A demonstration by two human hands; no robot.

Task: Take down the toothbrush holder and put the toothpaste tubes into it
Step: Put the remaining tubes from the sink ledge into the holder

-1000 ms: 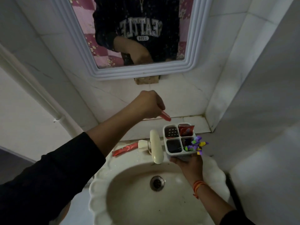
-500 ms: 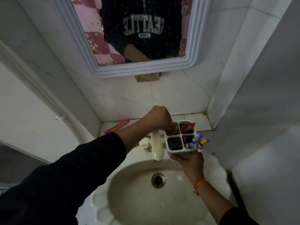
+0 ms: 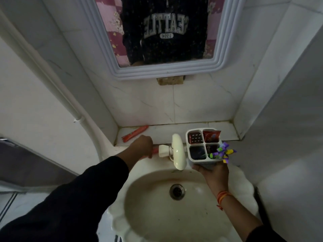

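My right hand point(image 3: 214, 173) holds a white four-compartment toothbrush holder point(image 3: 189, 147) from below, over the sink's right rim. A red tube point(image 3: 211, 136) stands in its back right compartment, and the back left one shows something red inside. Purple and yellow trim point(image 3: 223, 152) sticks out at its right side. My left hand point(image 3: 142, 145) is closed around a red toothpaste tube point(image 3: 155, 151) lying on the sink rim left of the tap. Another red toothpaste tube point(image 3: 135, 133) lies on the tiled ledge behind.
A white tap point(image 3: 178, 151) juts over the cream sink basin point(image 3: 157, 198), right beside the holder. A framed mirror point(image 3: 166, 72) hangs above the ledge. A white pipe point(image 3: 52, 88) runs down the left wall. A tiled wall closes in on the right.
My left hand dropped a red tube into the holder's back left compartment, then moved left and down to grip the tube on the sink rim. The holder stayed about in place.
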